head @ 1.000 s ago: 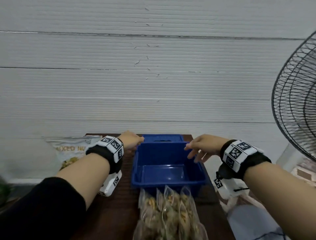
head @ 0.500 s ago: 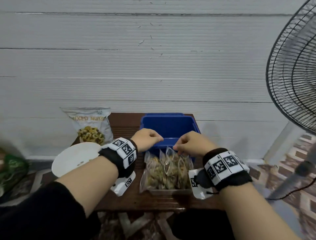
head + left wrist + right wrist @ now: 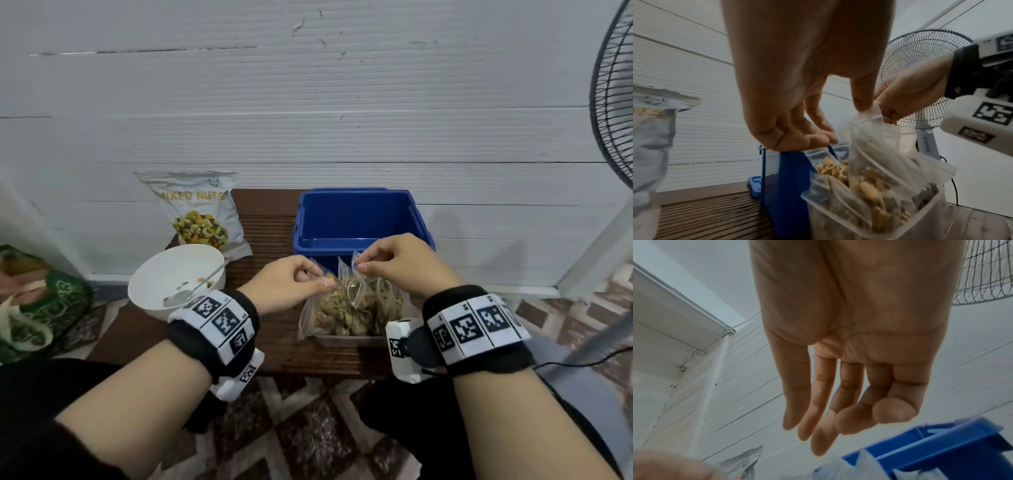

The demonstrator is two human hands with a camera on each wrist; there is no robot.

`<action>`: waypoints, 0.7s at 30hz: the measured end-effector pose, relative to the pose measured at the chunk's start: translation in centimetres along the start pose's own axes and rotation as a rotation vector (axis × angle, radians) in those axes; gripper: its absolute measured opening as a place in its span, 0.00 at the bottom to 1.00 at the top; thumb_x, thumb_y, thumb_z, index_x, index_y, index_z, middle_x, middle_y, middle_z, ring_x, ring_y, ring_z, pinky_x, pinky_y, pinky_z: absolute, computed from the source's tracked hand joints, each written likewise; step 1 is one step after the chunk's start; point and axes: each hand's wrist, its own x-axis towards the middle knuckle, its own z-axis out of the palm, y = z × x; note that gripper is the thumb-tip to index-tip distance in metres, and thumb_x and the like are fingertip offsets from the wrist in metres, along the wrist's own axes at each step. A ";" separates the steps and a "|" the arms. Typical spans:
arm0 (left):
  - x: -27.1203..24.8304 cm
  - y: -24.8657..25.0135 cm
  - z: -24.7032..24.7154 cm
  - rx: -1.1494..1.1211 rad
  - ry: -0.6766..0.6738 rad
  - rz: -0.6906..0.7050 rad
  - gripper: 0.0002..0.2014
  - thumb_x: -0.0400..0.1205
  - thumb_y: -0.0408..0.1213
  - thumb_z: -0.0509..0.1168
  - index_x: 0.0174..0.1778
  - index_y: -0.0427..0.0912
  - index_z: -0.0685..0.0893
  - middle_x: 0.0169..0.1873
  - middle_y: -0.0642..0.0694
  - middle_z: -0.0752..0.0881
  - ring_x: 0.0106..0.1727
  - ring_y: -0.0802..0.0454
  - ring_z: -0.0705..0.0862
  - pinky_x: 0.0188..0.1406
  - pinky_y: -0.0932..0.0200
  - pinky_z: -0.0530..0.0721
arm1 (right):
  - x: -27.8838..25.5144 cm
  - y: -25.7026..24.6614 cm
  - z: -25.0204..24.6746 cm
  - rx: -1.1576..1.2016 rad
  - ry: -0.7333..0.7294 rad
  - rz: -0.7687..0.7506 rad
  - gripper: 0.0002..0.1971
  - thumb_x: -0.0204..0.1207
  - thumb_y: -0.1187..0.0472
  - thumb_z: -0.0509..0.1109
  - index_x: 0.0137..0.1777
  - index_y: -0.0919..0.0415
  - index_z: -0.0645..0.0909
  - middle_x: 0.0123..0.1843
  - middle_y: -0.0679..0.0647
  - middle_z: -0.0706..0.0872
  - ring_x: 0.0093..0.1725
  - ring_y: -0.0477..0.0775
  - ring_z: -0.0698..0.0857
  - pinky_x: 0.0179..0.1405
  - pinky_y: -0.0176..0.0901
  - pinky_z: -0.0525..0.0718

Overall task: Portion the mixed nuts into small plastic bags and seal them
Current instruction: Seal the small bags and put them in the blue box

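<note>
A: Nut bags (image 3: 349,305) – where are they?
B: Small clear bags, filled w/ nuts, standing packed together in a clear tub (image 3: 352,340) on the tabletop (image 3: 274,329), just in front of the blue bin (image 3: 359,219), touching or nearly so.

A: Left hand?
B: Left hand (image 3: 287,284) is over the left end of the tub, fingers curled, grip pinching the top edge of one bag. In the left wrist view its fingertips (image 3: 863,100) pinch the plastic top.

A: Right hand?
B: Right hand (image 3: 400,263) is above the tub on the bin side, thumb & forefinger pinched on another bag top (image 3: 356,257). In the right wrist view the fingers (image 3: 824,404) hang fairly straight, so the pinch is light; other fingers hold nothing.

A: Anything else near the bin?
B: Mixed-nuts pouch (image 3: 202,212) stands left of the bin, leaning on the wall (image 3: 308,102). White bowl (image 3: 178,277) w/ a spoon (image 3: 191,291) sits in front of the pouch, left of the tub, a few bits in it. Fan (image 3: 613,92) is well right of the bin. Bin interior looks bare from the head view.
</note>
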 end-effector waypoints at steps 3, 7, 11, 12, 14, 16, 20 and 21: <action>0.4 0.4 0.1 0.011 -0.012 0.022 0.14 0.77 0.55 0.70 0.56 0.55 0.86 0.39 0.52 0.86 0.43 0.54 0.85 0.41 0.63 0.78 | -0.1 -0.4 0.4 -0.005 -0.027 -0.012 0.03 0.73 0.59 0.76 0.46 0.56 0.90 0.41 0.49 0.89 0.42 0.43 0.85 0.42 0.32 0.79; 0.9 0.5 -0.1 0.005 0.017 0.063 0.09 0.82 0.41 0.69 0.47 0.42 0.92 0.36 0.58 0.88 0.40 0.62 0.86 0.45 0.66 0.82 | -0.1 -0.8 0.6 -0.005 -0.057 -0.023 0.05 0.73 0.60 0.76 0.48 0.57 0.90 0.42 0.47 0.89 0.41 0.38 0.83 0.42 0.28 0.78; 0.9 0.3 -0.5 -0.019 -0.106 0.134 0.09 0.80 0.25 0.68 0.51 0.40 0.90 0.39 0.59 0.88 0.36 0.73 0.85 0.41 0.77 0.80 | 0.1 -1.1 0.9 -0.055 -0.088 -0.045 0.06 0.73 0.59 0.76 0.49 0.56 0.90 0.42 0.45 0.88 0.40 0.36 0.82 0.40 0.24 0.76; 0.9 0.3 -0.5 0.002 -0.109 0.165 0.09 0.79 0.26 0.70 0.50 0.43 0.90 0.41 0.59 0.88 0.37 0.74 0.84 0.42 0.77 0.79 | 0.2 -1.2 1.0 -0.058 -0.090 -0.045 0.06 0.73 0.59 0.76 0.49 0.56 0.90 0.42 0.46 0.89 0.40 0.36 0.82 0.40 0.25 0.76; 0.9 0.2 -0.5 0.062 -0.092 0.222 0.09 0.77 0.30 0.73 0.46 0.49 0.90 0.42 0.60 0.89 0.38 0.74 0.84 0.43 0.76 0.78 | 0.3 -1.3 1.1 -0.064 -0.091 -0.042 0.06 0.74 0.59 0.76 0.49 0.57 0.90 0.44 0.47 0.89 0.41 0.37 0.82 0.41 0.25 0.76; 1.0 0.2 -0.6 0.099 -0.104 0.263 0.09 0.77 0.33 0.74 0.47 0.52 0.90 0.44 0.60 0.89 0.38 0.73 0.83 0.45 0.75 0.78 | 0.5 -1.4 1.3 -0.063 -0.086 -0.035 0.05 0.74 0.59 0.76 0.48 0.56 0.90 0.43 0.46 0.89 0.42 0.37 0.82 0.40 0.24 0.75; 1.1 -0.2 -0.9 0.074 -0.196 0.287 0.13 0.78 0.32 0.72 0.54 0.54 0.90 0.51 0.54 0.90 0.42 0.61 0.85 0.52 0.58 0.85 | 0.7 -1.5 1.4 -0.054 -0.084 -0.026 0.05 0.73 0.59 0.76 0.48 0.56 0.90 0.42 0.46 0.89 0.42 0.37 0.83 0.39 0.25 0.76; 1.0 -0.2 -1.1 0.047 -0.221 0.281 0.14 0.78 0.31 0.72 0.53 0.56 0.90 0.52 0.52 0.90 0.45 0.55 0.86 0.56 0.52 0.85 | 0.7 -1.5 1.4 -0.053 -0.086 -0.022 0.06 0.73 0.59 0.76 0.48 0.56 0.90 0.43 0.47 0.89 0.43 0.38 0.83 0.40 0.26 0.77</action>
